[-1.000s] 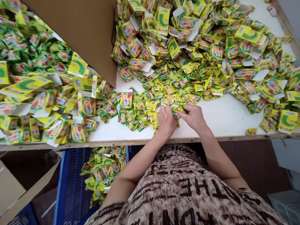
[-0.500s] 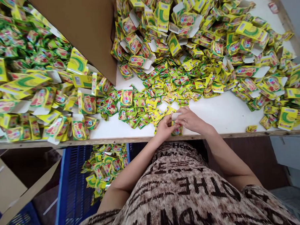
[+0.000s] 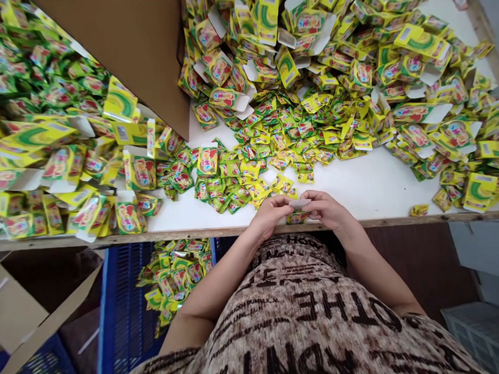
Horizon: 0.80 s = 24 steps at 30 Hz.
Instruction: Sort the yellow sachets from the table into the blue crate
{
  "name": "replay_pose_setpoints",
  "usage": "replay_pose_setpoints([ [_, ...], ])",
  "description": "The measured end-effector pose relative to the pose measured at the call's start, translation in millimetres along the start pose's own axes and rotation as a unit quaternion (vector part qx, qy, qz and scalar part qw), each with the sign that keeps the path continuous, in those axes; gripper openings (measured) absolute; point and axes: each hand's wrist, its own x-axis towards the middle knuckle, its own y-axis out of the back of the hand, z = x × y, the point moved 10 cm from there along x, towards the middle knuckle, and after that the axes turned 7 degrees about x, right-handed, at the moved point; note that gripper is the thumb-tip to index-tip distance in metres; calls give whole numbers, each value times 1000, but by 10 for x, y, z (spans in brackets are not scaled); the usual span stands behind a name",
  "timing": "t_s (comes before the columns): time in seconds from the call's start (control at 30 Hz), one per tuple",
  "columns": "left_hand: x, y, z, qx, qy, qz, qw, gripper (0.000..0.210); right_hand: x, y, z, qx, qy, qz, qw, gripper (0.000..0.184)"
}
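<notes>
Between my hands, at the table's front edge, is a small yellow-green box (image 3: 296,218) with a white flap (image 3: 300,203) at its top. My left hand (image 3: 271,212) pinches the left end of that flap between thumb and fingers. From the other side, my right hand (image 3: 322,208) pinches its right end. The fingers partly hide the box, and I cannot see inside it. Just beyond my hands lie loose yellow and green sachets (image 3: 282,183). A similar box (image 3: 207,160) rests on the sachets to the left.
A large heap of open boxes (image 3: 308,27) fills the back of the white table (image 3: 357,185), with more boxes (image 3: 139,170) at left. A brown cardboard panel (image 3: 144,54) slants between the heaps. Below the edge stands a blue crate (image 3: 114,303) holding filled packets (image 3: 182,272).
My hands have come down slightly towards the table edge and now grip the flap from both sides. Before, the right hand was raised above the box. The view has shifted slightly.
</notes>
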Motion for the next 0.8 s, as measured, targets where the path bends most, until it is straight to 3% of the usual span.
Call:
replay_pose_setpoints([
  [0.1,40,45,112,12,-40,31,999,24,12,51,-164,-3,81,56,995,26],
  [0.2,61,129,163,19,-84,76,993,28,-13,71,-331,-50,178,67,981,25],
  [0.33,44,182,171,65,-124,113,984,24,0,109,-306,-78,191,63,976,27],
  [0.53,65,115,217,95,-157,106,977,28,-2,151,-332,-99,220,95,966,30],
  [0.7,-25,75,447,224,-271,112,929,16,-85,125,-408,-162,277,75,944,26],
  [0.8,-98,29,482,256,-315,85,910,15,-235,71,-452,-223,344,83,908,18],
])
